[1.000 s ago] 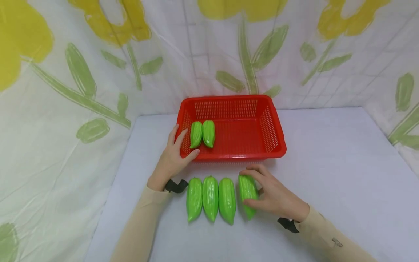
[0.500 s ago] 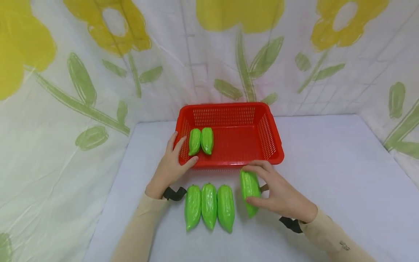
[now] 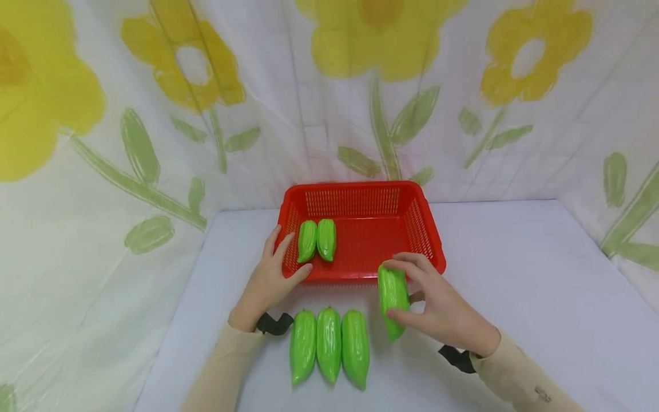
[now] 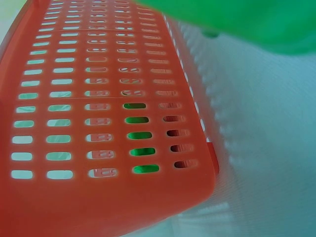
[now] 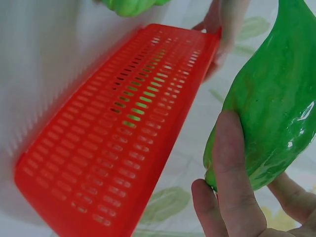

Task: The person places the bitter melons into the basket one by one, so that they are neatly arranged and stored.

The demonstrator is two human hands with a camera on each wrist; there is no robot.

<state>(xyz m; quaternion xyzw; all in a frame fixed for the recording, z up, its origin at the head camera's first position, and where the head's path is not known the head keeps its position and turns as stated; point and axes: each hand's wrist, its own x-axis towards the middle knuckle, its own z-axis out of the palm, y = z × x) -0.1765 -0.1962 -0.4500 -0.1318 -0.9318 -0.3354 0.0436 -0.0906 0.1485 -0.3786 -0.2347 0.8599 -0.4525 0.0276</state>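
In the head view, my right hand [image 3: 441, 303] pinches a glossy green ridged gourd [image 3: 392, 297] between thumb and fingers, its pointed tip downward. The gourd is above the table, its upper end overlapping the front rim of the red plastic basket [image 3: 360, 279]. My left hand [image 3: 269, 280] rests on the basket's front left corner, fingers spread along the left rim and thumb across the front rim. Two similar gourds [image 3: 326, 240] lie side by side inside, at the left. The right wrist view shows the held gourd [image 5: 276, 98] close up, with fingers [image 5: 232, 168] against it.
Three more green gourds [image 3: 329, 346] lie in a row on the white table [image 3: 494, 257], in front of the basket. Behind the table hangs a white cloth [image 3: 340, 114] with yellow flowers. The slotted basket wall [image 4: 103, 118] fills much of the left wrist view.
My right hand has lifted the gourd from the right end of the row and moved it toward the basket's front rim. The left hand stays at the corner. The head view has tilted up.
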